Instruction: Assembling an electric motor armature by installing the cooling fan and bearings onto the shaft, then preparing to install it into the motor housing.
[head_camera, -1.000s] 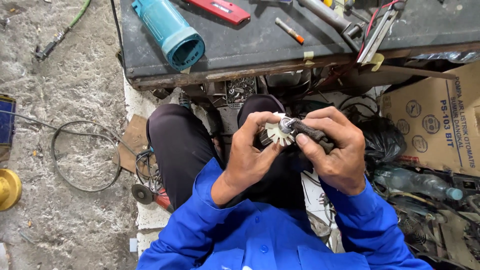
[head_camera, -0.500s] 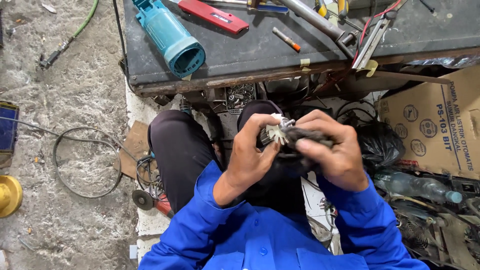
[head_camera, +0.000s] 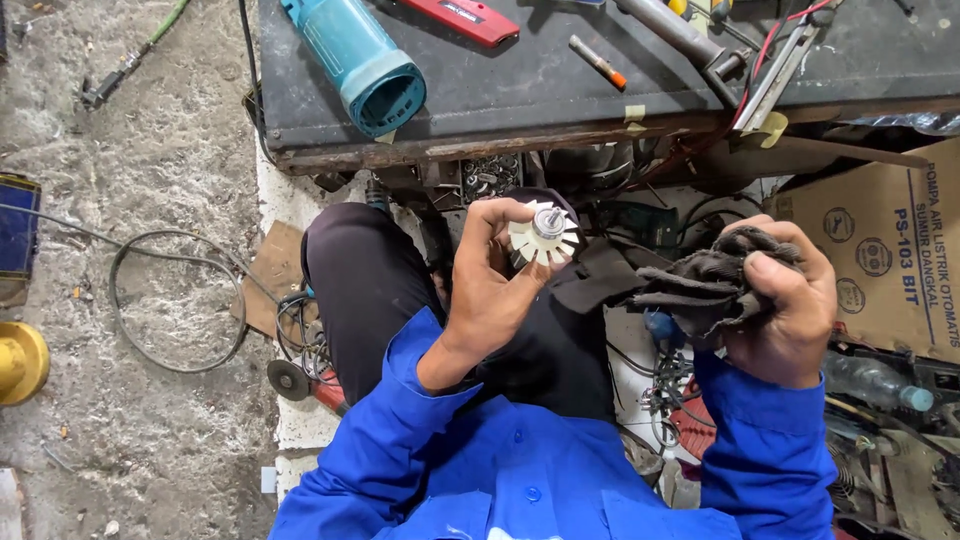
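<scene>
— What sort of place is this?
— A rough repair workshop: a scuffed dark metal workbench (head_camera: 520, 100) strewn with a teal cylindrical motor housing (head_camera: 355, 60) and a red-handled tool (head_camera: 465, 17), loose black cable (head_camera: 170, 300) on bare concrete floor (head_camera: 130, 170)

The left hand (head_camera: 490, 290) is holding up a white fan (head_camera: 543, 234) with radial blades and a metal hub, fingers curling round its edge. The right hand (head_camera: 785, 300) is clutching a dark rag (head_camera: 700, 285), well apart from the fan. Both arms are wearing blue sleeves (head_camera: 400, 440), above a dark-trousered knee. Ahead, a dark tabletop (head_camera: 520, 90) is carrying a teal motor housing (head_camera: 355, 60), a red tool (head_camera: 465, 15) and a small orange-tipped stick (head_camera: 598, 62). A cardboard box (head_camera: 880, 250) is sitting at right.
</scene>
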